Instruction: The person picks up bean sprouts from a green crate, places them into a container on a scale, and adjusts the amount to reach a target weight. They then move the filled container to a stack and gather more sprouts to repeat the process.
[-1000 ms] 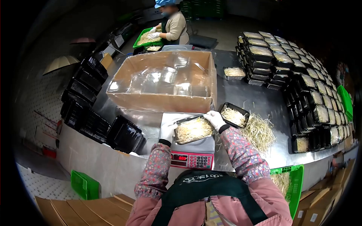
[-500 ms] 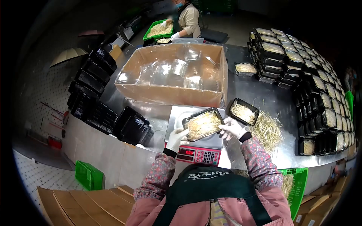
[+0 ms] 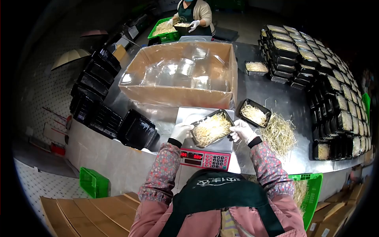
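Between my two gloved hands is a black plastic tray of bean sprouts, tilted over the plate of a red digital scale. My left hand is closed on the tray's left edge, and my right hand pinches its right edge. The scale's red display shows 0.00. Just right of the scale rests a second black tray partly filled with sprouts. Against that tray lies a loose heap of bean sprouts on the metal table.
Stacked filled trays line the right side. A cardboard box with clear plastic lids stands ahead. Nested black trays are on the left. Across the table a person holds a tray beside a green crate.
My left hand has shifted slightly left and up along the tray's edge. The tray stays over the scale. The person opposite has turned and now lifts a tray.
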### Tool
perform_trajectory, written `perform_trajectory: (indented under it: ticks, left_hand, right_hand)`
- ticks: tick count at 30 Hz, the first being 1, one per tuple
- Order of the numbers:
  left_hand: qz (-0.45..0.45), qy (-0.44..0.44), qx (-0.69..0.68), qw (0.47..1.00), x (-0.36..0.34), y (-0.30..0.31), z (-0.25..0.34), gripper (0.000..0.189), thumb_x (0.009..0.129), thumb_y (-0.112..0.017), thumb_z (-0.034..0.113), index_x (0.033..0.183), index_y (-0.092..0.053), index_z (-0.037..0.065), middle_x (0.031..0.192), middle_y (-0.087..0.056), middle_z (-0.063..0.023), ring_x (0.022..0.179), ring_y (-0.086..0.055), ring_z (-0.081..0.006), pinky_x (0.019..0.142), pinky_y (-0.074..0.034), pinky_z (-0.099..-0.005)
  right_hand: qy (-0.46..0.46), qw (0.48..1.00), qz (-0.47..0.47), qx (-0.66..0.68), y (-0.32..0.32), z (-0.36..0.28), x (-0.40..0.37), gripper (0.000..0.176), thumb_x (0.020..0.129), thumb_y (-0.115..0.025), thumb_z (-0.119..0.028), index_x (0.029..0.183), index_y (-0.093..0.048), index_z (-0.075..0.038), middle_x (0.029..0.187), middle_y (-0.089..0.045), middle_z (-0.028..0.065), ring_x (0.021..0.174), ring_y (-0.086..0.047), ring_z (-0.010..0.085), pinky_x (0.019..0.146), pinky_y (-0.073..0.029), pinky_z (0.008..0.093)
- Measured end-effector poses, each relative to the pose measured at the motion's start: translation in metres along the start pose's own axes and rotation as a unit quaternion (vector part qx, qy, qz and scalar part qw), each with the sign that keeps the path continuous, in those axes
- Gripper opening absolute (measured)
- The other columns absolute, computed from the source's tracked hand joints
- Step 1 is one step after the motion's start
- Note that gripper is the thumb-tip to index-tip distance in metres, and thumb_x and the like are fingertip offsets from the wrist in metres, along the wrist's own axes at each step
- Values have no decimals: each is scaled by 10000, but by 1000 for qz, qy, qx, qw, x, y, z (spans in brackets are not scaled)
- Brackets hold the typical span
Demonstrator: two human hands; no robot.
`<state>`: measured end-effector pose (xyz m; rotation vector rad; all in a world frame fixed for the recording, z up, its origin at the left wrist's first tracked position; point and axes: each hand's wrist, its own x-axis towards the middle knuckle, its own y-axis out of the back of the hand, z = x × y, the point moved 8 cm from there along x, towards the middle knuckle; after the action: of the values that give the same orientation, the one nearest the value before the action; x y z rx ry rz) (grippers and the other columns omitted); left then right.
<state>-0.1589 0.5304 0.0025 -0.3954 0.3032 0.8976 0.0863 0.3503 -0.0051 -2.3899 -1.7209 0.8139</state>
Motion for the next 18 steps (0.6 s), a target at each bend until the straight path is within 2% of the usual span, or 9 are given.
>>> perform_trajectory:
  ticks: [6,9,10,11,13,14,16,17,18]
  left_hand:
    - [-4,-51,-35,998,16,3,-11,129,860,-695,98,962,-650,34,900,-681,-80,737,-670,-171,600,-559,-305]
    - [88,-70,-18,993,-5,-6,-3,172,894,-693,148,1000,-651,19,908,-679,-65,784,-670,-163,650,-560,-295]
    - [89,-65,7,994,-19,-13,6,244,904,-699,176,1073,-626,16,973,-674,-87,809,-676,-170,663,-572,-301]
    - [51,-42,-20,998,-24,-16,0,310,905,-700,172,1138,-582,5,1040,-656,-108,822,-679,-187,670,-590,-337]
    - [49,23,-37,998,-57,-24,-3,347,916,-691,191,1163,-537,2,1063,-631,-119,857,-682,-219,707,-605,-377]
    - [20,41,-43,998,-68,-28,-14,334,922,-683,193,1147,-530,0,1047,-624,-123,875,-684,-236,722,-607,-391]
    - [-14,83,-86,993,-88,-38,-32,296,929,-672,194,1099,-524,2,1006,-610,-130,911,-686,-275,758,-605,-410]
    - [-19,77,-130,988,-92,-43,-32,262,924,-668,166,1072,-530,-2,1000,-617,-133,907,-687,-288,771,-600,-419]
    - [-11,59,-132,989,-88,-41,-34,234,914,-665,139,1051,-535,1,990,-620,-136,894,-687,-292,777,-597,-420]
  right_hand:
    - [35,998,21,38,5,7,6,198,843,-720,-27,877,-529,-66,602,-636,82,400,-568,129,325,-435,255]
    - [41,994,63,75,5,13,4,203,842,-719,-24,885,-526,-74,616,-645,84,400,-567,128,322,-430,256]
    - [35,995,63,65,4,13,0,209,863,-715,-53,928,-519,-80,661,-663,91,438,-601,138,344,-476,269]
    - [21,996,62,65,3,14,-4,214,872,-714,-67,945,-513,-82,691,-669,96,465,-620,146,359,-499,281]
    - [-4,996,62,69,-4,9,-18,229,888,-710,-95,981,-501,-85,750,-683,107,519,-657,163,390,-543,305]
    - [-3,997,25,70,2,19,-14,238,907,-697,-120,1010,-486,-80,828,-689,130,613,-704,209,448,-592,347]
    - [-1,997,25,74,1,21,-16,226,912,-684,-104,1009,-482,-74,845,-687,142,642,-714,234,462,-599,359]
    - [0,997,24,76,0,22,-16,220,915,-678,-96,1008,-481,-72,854,-686,148,656,-719,246,469,-602,364]
    - [-4,995,27,91,-4,20,-18,126,933,-634,-61,959,-512,-74,806,-685,154,673,-719,272,503,-610,390]
